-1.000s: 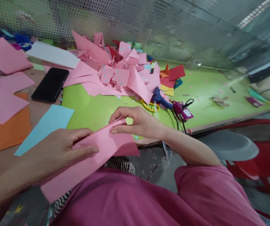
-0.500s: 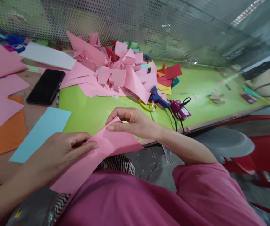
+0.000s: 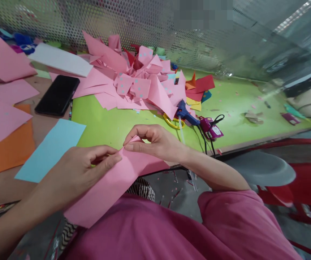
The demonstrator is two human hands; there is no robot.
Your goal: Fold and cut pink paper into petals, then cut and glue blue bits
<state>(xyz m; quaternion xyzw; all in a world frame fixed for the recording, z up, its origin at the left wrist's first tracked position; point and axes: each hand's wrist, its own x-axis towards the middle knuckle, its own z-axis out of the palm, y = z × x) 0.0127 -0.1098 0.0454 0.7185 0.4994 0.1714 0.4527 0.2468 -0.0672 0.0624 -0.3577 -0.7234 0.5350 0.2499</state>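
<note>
Both hands hold a sheet of pink paper (image 3: 106, 191) over my lap, at the table's near edge. Its upper edge is pinched between thumb and fingers of my right hand (image 3: 155, 142). Close beside that, my left hand (image 3: 90, 164) grips the same edge, its thumb lying on the paper's face. One end of the sheet slants down to my lap; the other spreads to the right under my right hand. Left of the hands lies a light blue paper strip (image 3: 54, 150).
A heap of pink paper pieces (image 3: 133, 86) lies behind my hands. Right of it are a blue glue gun (image 3: 186, 113), yellow-handled scissors (image 3: 173, 122) and a purple packet (image 3: 211, 128) with black cord. A black phone (image 3: 57, 94) and orange paper (image 3: 11, 151) lie left. A grey stool (image 3: 263, 168) stands right.
My left hand has slid right along the paper's edge, closer to my right hand. My right hand keeps its pinch. The whole view has shifted slightly.
</note>
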